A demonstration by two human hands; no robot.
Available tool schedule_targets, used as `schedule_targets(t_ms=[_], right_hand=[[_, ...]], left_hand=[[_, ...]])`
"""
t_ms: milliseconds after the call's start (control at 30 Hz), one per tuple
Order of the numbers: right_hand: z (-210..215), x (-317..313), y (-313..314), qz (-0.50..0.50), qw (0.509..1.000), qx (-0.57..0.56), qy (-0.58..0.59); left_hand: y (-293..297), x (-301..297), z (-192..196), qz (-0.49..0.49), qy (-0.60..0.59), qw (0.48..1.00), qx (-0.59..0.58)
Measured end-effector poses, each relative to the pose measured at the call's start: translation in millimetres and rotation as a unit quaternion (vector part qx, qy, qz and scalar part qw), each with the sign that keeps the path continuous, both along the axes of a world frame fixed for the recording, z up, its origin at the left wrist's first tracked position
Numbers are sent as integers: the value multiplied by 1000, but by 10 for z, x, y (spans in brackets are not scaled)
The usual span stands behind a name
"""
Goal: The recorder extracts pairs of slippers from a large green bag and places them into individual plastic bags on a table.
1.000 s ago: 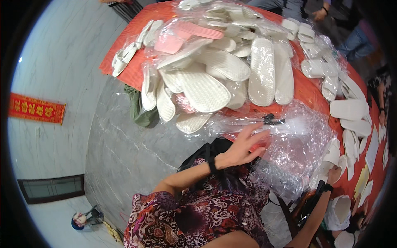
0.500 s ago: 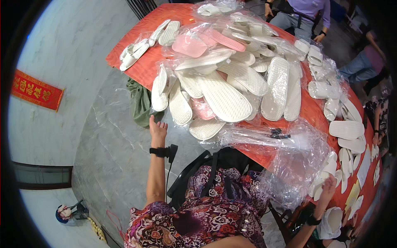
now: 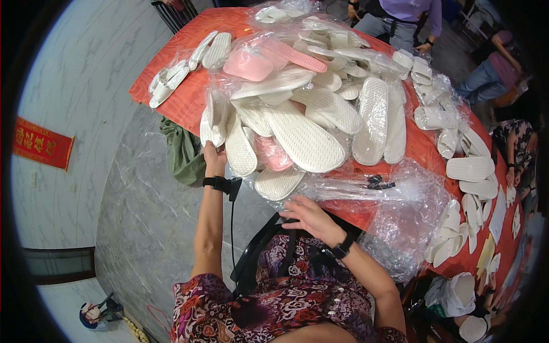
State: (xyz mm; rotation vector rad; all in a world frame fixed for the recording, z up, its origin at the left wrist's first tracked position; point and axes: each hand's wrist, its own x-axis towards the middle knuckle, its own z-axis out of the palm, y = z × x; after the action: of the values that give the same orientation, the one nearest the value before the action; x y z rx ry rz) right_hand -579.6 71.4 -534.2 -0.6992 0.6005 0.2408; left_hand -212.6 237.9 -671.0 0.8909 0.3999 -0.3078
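At the left edge of a heap of slippers, my left hand [image 3: 214, 158] grips the near end of a white slipper [image 3: 209, 127] in clear plastic, one of a pair. Its fingers are partly hidden by the slipper. My right hand [image 3: 309, 218] hovers palm down before the table's near edge, fingers apart and nothing in them. Just beyond it lie a large white slipper with a woven-pattern sole [image 3: 303, 136] and a smaller white one [image 3: 278, 183]. A pink slipper [image 3: 273, 153] shows between them, under the plastic.
The red table [image 3: 177, 97] bears more white slippers [image 3: 369, 123], loose pairs [image 3: 470, 169] at right and a clear plastic bundle [image 3: 372, 188] in front. A green cloth [image 3: 182, 154] hangs by its left edge. Other people [image 3: 409, 17] are along the far and right sides.
My left hand has moved up and taken hold of the white slipper. My right hand has swung from the right side of the table to the front of the heap.
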Motion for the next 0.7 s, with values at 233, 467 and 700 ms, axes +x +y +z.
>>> schedule_targets(t_ms=[233,467,700], right_hand=[[85,190,-264,-191,910,-369,-18],[313,442,-1117,-346,925,-142,-71],[-104,767,-1601,-294,951,5,-98]], left_hand=[[-519,108,172,-68,-55,994,65],[-417,86,120,-227,-98,960,132],[96,-35,287,-76,-261,894,356]])
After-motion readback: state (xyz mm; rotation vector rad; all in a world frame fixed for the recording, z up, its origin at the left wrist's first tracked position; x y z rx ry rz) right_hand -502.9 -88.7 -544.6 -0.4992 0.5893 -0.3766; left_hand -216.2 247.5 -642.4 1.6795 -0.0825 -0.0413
